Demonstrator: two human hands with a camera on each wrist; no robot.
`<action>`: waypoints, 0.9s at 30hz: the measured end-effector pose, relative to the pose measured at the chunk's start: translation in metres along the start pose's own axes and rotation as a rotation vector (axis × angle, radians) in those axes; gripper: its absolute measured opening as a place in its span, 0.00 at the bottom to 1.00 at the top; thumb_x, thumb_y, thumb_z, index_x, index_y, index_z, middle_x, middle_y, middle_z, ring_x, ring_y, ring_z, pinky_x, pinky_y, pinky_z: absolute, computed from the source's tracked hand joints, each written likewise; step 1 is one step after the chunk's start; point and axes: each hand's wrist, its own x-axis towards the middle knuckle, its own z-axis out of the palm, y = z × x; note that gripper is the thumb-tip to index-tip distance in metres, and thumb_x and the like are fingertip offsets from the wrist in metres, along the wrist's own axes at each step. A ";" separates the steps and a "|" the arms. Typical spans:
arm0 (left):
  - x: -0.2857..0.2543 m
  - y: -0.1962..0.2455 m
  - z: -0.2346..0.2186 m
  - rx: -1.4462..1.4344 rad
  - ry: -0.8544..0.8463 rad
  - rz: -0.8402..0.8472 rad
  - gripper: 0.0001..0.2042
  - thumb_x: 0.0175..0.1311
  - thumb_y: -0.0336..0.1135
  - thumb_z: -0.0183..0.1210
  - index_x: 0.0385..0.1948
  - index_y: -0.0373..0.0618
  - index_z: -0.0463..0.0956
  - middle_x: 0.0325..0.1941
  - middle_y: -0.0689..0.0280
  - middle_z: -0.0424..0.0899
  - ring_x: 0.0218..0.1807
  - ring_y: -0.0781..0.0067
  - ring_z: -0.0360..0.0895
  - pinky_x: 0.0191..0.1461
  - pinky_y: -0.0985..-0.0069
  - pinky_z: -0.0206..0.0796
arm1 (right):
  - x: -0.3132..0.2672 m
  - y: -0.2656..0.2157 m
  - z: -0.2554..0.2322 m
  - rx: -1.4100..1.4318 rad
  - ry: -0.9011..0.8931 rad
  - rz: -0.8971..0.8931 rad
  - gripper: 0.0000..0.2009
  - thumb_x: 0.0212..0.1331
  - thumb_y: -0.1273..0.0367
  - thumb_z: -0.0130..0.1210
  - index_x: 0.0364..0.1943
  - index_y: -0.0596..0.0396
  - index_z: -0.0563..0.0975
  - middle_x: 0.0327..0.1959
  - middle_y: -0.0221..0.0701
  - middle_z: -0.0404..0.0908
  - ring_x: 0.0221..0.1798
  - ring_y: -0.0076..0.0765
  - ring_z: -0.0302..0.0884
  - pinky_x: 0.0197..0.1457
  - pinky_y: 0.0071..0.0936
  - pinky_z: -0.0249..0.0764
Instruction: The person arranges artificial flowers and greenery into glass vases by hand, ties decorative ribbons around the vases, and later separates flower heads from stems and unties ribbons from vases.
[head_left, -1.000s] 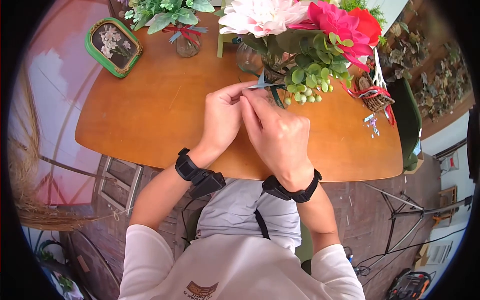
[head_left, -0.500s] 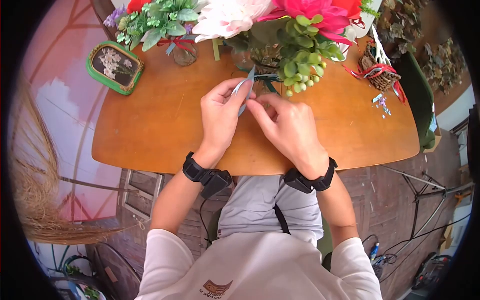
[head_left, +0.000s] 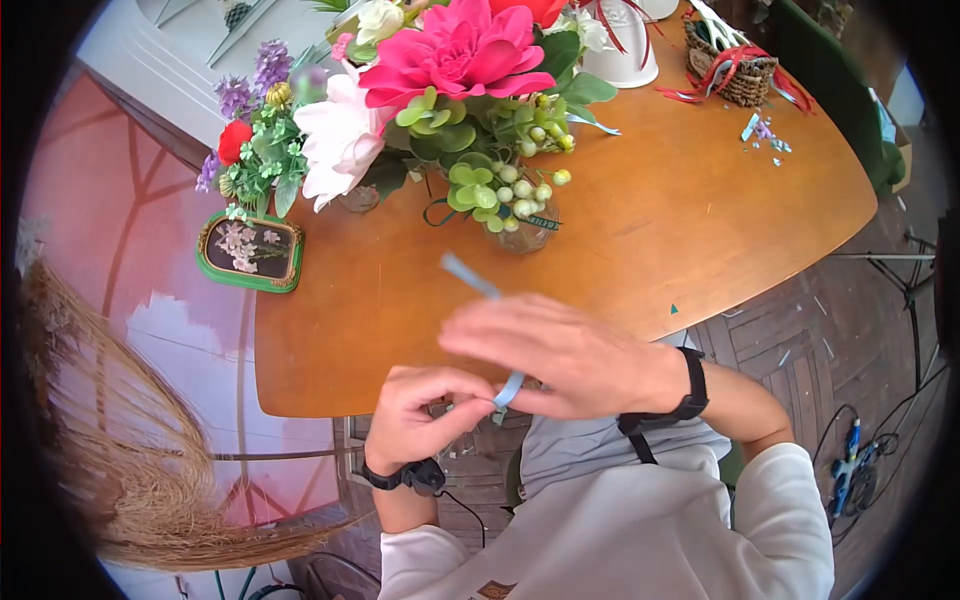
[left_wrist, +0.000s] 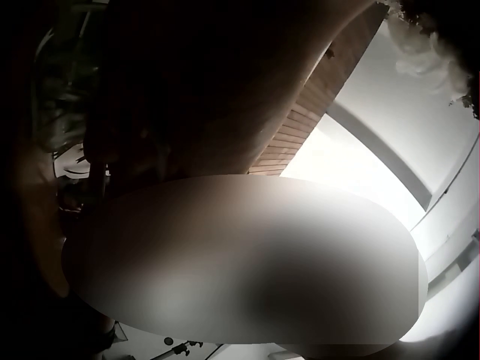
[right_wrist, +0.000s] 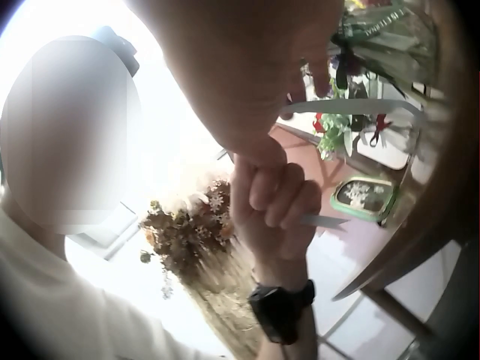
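Observation:
A light blue ribbon (head_left: pixel 510 390) runs between the two hands over the table's near edge. The left hand (head_left: pixel 425 415) pinches it between thumb and curled fingers. In the right wrist view, a notched ribbon tail sticks out from the left hand (right_wrist: pixel 274 199). The right hand (head_left: pixel 570 360), blurred, lies across the ribbon with its thumb close to the left fingertips. Another stretch of ribbon (right_wrist: pixel 360 106) leaves its fingers. Beyond the hands, a glass vase (head_left: pixel 528 232) holds large flowers (head_left: pixel 455 60) and green berries, with a dark green lettered ribbon (head_left: pixel 540 222) at its neck.
On the wooden table (head_left: pixel 680 250), a green picture frame (head_left: pixel 285 275) stands left, beside a smaller bouquet (head_left: pixel 270 150). A wicker basket (head_left: pixel 745 80) with red ribbons and small blue and purple scraps (head_left: pixel 765 130) lie at the right. Dried grass (head_left: pixel 150 450) fills the left side.
Both hands have come back from the vase to the table's near edge, bringing the light blue ribbon. The right hand has crossed above the left fingers. The head view has shifted.

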 end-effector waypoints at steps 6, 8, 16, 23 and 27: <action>0.007 -0.017 0.001 -0.119 0.079 -0.161 0.05 0.62 0.22 0.65 0.38 0.38 0.86 0.24 0.69 0.83 0.22 0.84 0.75 0.25 0.83 0.63 | -0.037 -0.009 -0.062 0.409 -0.495 0.435 0.15 0.66 0.70 0.60 0.55 0.56 0.81 0.34 0.32 0.88 0.34 0.34 0.87 0.40 0.30 0.82; 0.013 -0.028 0.001 -0.095 0.039 -0.220 0.05 0.64 0.24 0.64 0.39 0.39 0.87 0.24 0.69 0.83 0.23 0.85 0.74 0.25 0.83 0.63 | -0.051 -0.011 -0.092 0.456 -0.399 0.617 0.10 0.67 0.66 0.61 0.45 0.57 0.86 0.25 0.32 0.86 0.23 0.28 0.80 0.29 0.27 0.75; 0.054 -0.047 0.011 0.064 0.029 -0.216 0.06 0.67 0.29 0.62 0.39 0.36 0.85 0.27 0.67 0.83 0.30 0.81 0.77 0.35 0.81 0.68 | -0.038 0.031 -0.247 -0.233 -0.106 0.850 0.11 0.66 0.65 0.61 0.39 0.59 0.86 0.31 0.25 0.86 0.37 0.15 0.77 0.43 0.19 0.73; 0.069 -0.051 0.016 0.155 0.075 -0.126 0.07 0.67 0.28 0.62 0.37 0.33 0.84 0.28 0.67 0.82 0.30 0.80 0.77 0.34 0.81 0.68 | 0.025 0.114 -0.348 -0.818 -0.068 0.756 0.16 0.64 0.61 0.61 0.42 0.61 0.85 0.29 0.37 0.86 0.31 0.27 0.80 0.41 0.29 0.76; 0.068 -0.060 0.010 0.031 0.074 -0.208 0.06 0.67 0.28 0.62 0.36 0.34 0.84 0.28 0.67 0.82 0.29 0.82 0.76 0.33 0.81 0.66 | 0.056 0.136 -0.366 -0.975 -0.146 0.701 0.15 0.63 0.60 0.62 0.41 0.60 0.86 0.29 0.41 0.85 0.30 0.38 0.81 0.41 0.33 0.78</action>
